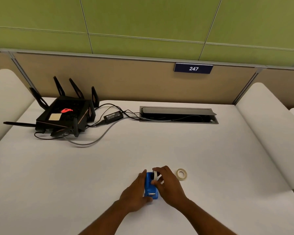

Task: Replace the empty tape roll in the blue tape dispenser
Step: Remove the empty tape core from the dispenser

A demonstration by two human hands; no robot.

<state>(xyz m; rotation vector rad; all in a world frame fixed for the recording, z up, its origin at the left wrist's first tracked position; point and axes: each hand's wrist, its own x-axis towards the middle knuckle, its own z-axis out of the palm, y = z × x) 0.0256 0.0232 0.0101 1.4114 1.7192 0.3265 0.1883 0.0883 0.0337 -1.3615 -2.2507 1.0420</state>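
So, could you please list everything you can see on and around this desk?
Blue plastic tape dispenser: one, near edge, between both hands.
White roll in dispenser: one, at its far end.
Loose pale tape roll: one, flat on desk, right of dispenser.
Black router with antennas: one, far left.
Black power adapter: one, beside router.
Grey cable tray: one, lid open, far centre.
Navy sign "247": one, on partition.
White desk: one.
Left hand: steadying dispenser's left side.
Right hand: fingers on the white roll.
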